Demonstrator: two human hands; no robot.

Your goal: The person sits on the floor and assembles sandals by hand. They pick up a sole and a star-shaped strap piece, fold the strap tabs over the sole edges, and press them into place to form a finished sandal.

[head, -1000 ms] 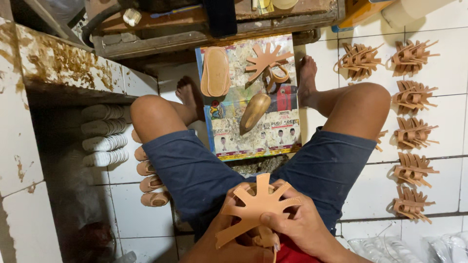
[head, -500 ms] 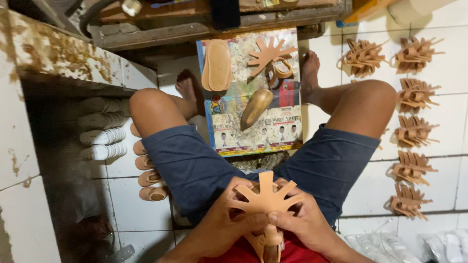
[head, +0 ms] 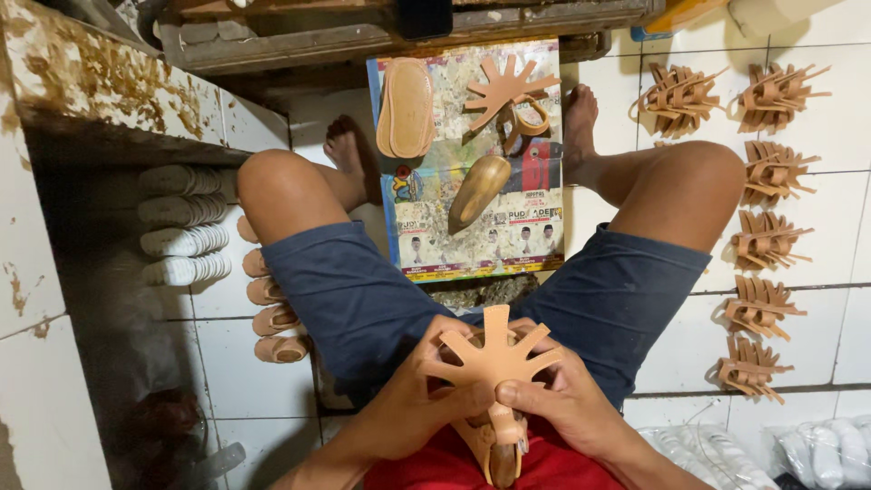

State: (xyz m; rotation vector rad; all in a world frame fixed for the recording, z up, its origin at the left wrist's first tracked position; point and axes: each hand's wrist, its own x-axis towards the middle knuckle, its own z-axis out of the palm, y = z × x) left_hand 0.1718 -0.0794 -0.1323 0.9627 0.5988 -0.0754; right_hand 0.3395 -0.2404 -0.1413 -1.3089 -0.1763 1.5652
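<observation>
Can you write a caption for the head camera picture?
Both hands, left hand and right hand, hold a tan strappy sandal upper above the lap.

A printed poster sheet (head: 472, 245) lies on the white tiled floor (head: 617, 100) at top centre of the frame. On it rest 1 tan insole (head: 406, 107), a flat star-shaped leather cutout (head: 504, 88) and a wooden shoe last (head: 479, 189). Down the right side sit 6 piles of strappy leather uppers (head: 769, 172). At the left, white soles (head: 181, 222) stand stacked, with tan soles (head: 272, 308) just beside them. A worn wooden bench (head: 363, 36) crosses the top.
</observation>
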